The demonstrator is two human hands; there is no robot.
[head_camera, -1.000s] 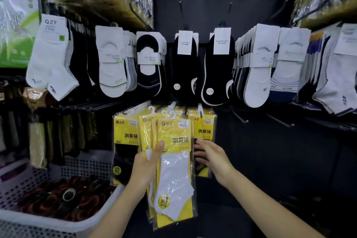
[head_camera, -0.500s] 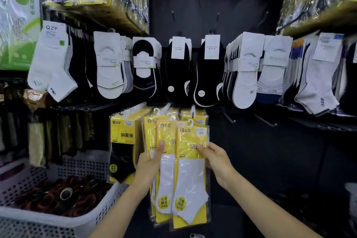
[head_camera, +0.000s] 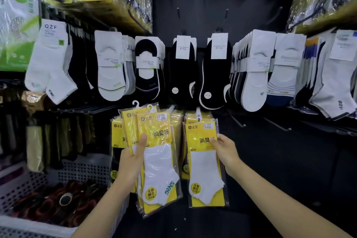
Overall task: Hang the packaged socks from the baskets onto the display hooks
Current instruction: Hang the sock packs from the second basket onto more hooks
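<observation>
My left hand grips a small stack of yellow sock packs with white socks inside, thumb across the front, white hanger hooks sticking up at the top. My right hand pinches the right edge of a single yellow pack that hangs on a display hook in front of more yellow packs. Another row of yellow packs with dark socks hangs behind my left hand.
A white perforated basket with dark bundled goods stands at lower left. Rows of white and black socks hang above. Bare hooks jut from the dark panel to the right. Packaged goods fill the shelves at both upper corners.
My right hand has carried one yellow pack to the right, away from the stack, and it now hangs at the hook. The left hand has raised and tilted its stack slightly.
</observation>
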